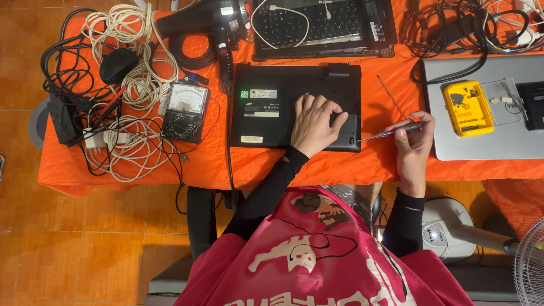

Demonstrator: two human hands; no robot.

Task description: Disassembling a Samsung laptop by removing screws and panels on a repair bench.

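While the left hand lies flat, fingers spread, pressing on the black upturned laptop at the middle of the orange table, gripping nothing, the right hand is closed around a thin screwdriver whose tip meets the laptop's near right corner. An analog multimeter sits just left of the laptop among tangled white and black cables, a black heat gun lies far behind, and a yellow bit case rests on a silver laptop at right.
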